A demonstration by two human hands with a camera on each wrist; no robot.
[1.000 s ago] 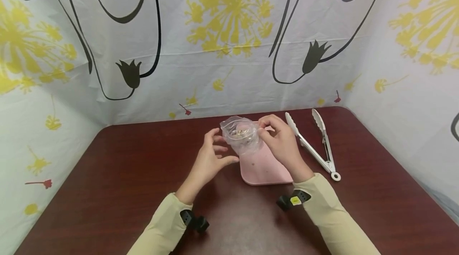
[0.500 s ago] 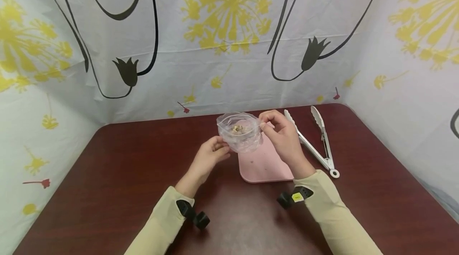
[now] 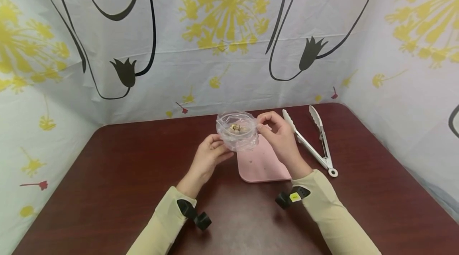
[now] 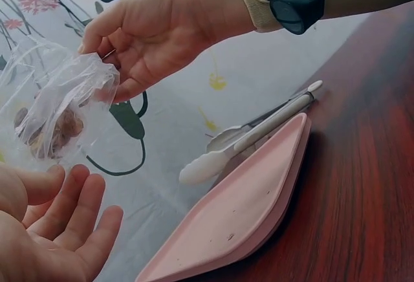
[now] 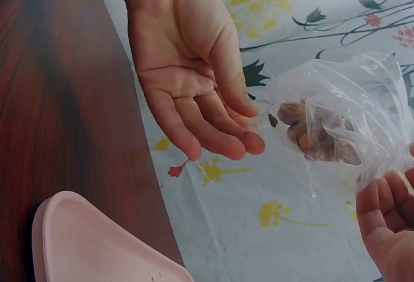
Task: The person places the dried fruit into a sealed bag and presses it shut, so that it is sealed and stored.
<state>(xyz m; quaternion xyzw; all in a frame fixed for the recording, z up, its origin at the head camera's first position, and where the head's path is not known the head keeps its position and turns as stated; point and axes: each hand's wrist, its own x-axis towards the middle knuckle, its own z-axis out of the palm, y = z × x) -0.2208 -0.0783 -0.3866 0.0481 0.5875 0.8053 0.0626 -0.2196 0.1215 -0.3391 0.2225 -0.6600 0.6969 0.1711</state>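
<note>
A clear plastic bag point(image 3: 238, 142) with brownish, lumpy pieces point(image 5: 317, 133) inside hangs above the pink tray point(image 3: 263, 167). My right hand point(image 3: 281, 139) pinches the bag's right edge between thumb and fingers. At its lower left edge, my left hand point(image 3: 208, 161) holds the bag by thumb and fingertips. In the right wrist view, a corner of the bag meets the left thumb and fingertips. The bag looks puffed out and wrinkled, and the pieces lie bunched inside it. Small dark specks dot the tray's surface in the left wrist view.
White-tipped metal tongs point(image 3: 314, 153) lie spread to the right of the tray, beside my right hand. The dark red wooden table point(image 3: 136, 175) extends on both sides. A patterned cloth point(image 3: 172, 75) hangs behind and at the sides.
The left hand, spread beside the bag a second ago, has brought its thumb and fingers together at the bag's edge. The bag has leveled out, while the right hand keeps its grip.
</note>
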